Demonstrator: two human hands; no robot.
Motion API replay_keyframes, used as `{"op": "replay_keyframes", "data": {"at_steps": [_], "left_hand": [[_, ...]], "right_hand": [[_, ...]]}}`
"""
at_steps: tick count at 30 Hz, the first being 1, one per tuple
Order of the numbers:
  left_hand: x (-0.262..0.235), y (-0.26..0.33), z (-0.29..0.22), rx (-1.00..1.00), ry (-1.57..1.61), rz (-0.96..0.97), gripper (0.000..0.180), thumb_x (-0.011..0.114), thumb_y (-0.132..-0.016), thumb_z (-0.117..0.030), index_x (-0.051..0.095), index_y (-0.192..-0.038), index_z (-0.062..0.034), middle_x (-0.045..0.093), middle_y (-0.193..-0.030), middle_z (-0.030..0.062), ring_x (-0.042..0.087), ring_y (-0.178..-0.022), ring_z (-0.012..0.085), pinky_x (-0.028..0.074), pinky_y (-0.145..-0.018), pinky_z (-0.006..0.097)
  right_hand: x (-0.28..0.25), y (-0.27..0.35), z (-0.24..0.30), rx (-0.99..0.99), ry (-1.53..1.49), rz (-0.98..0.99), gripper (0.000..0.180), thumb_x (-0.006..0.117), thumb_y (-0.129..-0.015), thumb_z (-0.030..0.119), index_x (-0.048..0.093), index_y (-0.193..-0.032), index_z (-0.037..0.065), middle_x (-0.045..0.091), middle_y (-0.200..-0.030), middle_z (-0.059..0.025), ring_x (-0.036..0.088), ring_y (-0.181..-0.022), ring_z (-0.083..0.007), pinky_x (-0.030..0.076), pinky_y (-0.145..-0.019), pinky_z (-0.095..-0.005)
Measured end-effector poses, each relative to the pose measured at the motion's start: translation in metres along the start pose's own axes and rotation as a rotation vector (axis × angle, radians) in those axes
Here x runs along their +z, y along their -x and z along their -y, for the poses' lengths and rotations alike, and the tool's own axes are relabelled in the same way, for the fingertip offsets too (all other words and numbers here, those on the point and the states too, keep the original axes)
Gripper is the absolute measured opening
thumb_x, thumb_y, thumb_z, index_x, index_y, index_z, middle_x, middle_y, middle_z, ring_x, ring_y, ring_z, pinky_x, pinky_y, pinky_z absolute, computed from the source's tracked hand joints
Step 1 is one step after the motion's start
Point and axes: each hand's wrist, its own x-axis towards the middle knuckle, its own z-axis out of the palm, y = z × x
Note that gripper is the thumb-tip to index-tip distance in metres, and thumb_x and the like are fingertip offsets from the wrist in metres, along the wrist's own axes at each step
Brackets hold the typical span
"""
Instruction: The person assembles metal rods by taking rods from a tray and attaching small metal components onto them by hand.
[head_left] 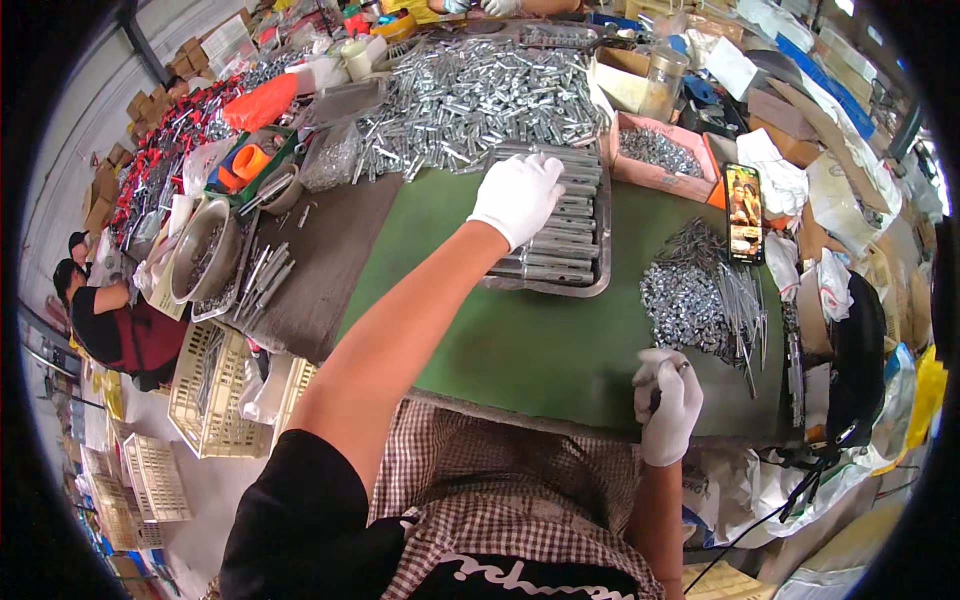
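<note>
My left hand (519,196), in a white glove, reaches over a metal tray (604,272) on the green table mat. Its fingers curl down at the metal tubes (562,249) lying in rows there. Whatever is between those fingertips is hidden. My right hand (667,402), gloved too, is closed near the mat's front edge; a small dark bit shows at its fingers, too small to name. Just beyond it lies a pile of small metal nuts (687,308), with thin metal rods (741,315) alongside.
A large heap of metal sleeves (476,98) covers the far table. A pink box of small parts (664,168) and a lit phone (743,214) stand right of the tray. Leftward are a metal bowl (190,262), loose tubes (266,278) and a plastic crate (213,401). Other people work farther off.
</note>
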Motion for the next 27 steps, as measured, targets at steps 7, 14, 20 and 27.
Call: {"op": "replay_keyframes", "data": {"at_steps": [7,14,20,27], "left_hand": [[0.008,-0.006,-0.001,0.086,0.005,0.050,0.022,0.062,-0.089,-0.026,0.063,-0.099,-0.0065,0.062,-0.100,0.0166,0.061,-0.095,0.0347,0.050,-0.084,0.046],[-0.011,0.013,-0.014,0.146,0.140,-0.007,0.021,0.061,-0.089,-0.024,0.059,-0.105,-0.0102,0.061,-0.097,0.0140,0.062,-0.085,0.0368,0.052,-0.078,0.046],[-0.071,0.077,-0.105,0.575,0.189,0.302,0.027,0.057,-0.089,-0.018,0.059,-0.116,-0.0124,0.056,-0.090,0.0075,0.065,-0.078,0.0246,0.054,-0.070,0.036],[-0.061,0.132,-0.112,0.477,0.462,0.045,0.039,0.069,-0.083,-0.029,0.062,-0.116,-0.0086,0.060,-0.079,0.0045,0.064,-0.070,0.0228,0.053,-0.062,0.035]], "right_hand": [[-0.003,0.003,0.000,0.006,-0.019,0.041,0.026,0.047,-0.097,0.017,0.063,-0.102,-0.003,0.057,-0.074,-0.0027,0.039,-0.051,-0.0037,0.027,-0.043,-0.0203],[-0.010,0.009,-0.002,-0.099,-0.111,0.044,0.031,0.046,-0.099,0.022,0.062,-0.109,-0.003,0.060,-0.080,-0.0056,0.039,-0.050,-0.0039,0.028,-0.043,-0.0198],[-0.009,0.023,0.022,0.063,0.055,-0.057,0.042,0.042,-0.104,0.029,0.058,-0.125,-0.003,0.067,-0.090,-0.0098,0.039,-0.048,-0.0016,0.030,-0.042,-0.0191],[-0.016,0.025,0.024,0.149,0.096,0.095,0.033,0.049,-0.101,0.022,0.064,-0.117,-0.002,0.068,-0.082,-0.0029,0.039,-0.050,-0.0013,0.032,-0.047,-0.0197]]}}
